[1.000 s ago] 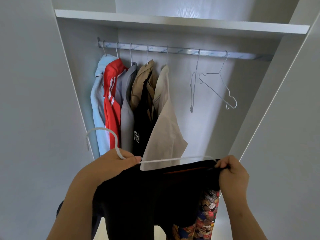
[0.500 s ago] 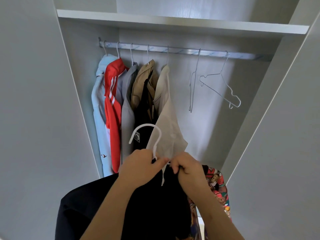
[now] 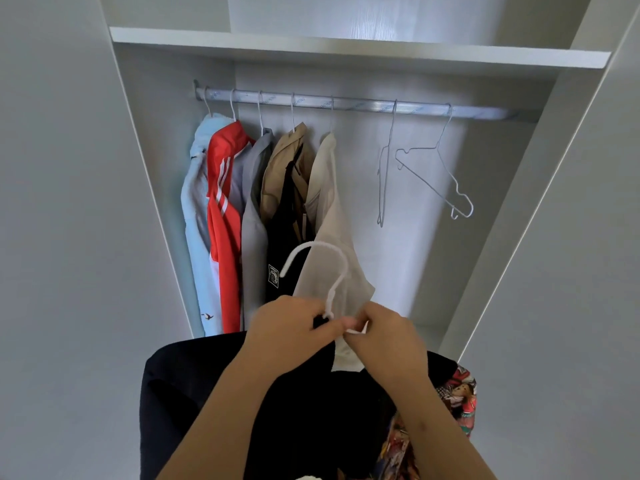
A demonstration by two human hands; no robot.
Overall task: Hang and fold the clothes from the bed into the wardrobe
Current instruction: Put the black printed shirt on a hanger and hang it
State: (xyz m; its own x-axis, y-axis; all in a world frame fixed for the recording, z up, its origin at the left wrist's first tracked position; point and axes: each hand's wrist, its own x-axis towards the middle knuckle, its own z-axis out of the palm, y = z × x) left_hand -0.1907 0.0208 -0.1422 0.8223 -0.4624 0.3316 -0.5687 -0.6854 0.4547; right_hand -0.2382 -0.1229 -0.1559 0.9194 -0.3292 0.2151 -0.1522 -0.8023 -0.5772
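Near the front of the wardrobe (image 3: 156,168), the left hand (image 3: 291,329) and right hand (image 3: 386,337) both pinch the hanger (image 3: 322,242) at its neck over the black garment (image 3: 311,396) draped below, which may slide off if lifted to the rail (image 3: 346,105) lopsided.

The left hand (image 3: 291,327) and right hand (image 3: 384,336) have met at the hanger (image 3: 325,258) neck. Its hook has swung from nine to twelve o'clock, and the black garment (image 3: 194,393) now seemingly drapes below.

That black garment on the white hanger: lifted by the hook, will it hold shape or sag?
Likely floppy: the black garment hangs slack below the left hand and right hand. The white hanger looks thin, so it may tip if the cloth sits off-centre.
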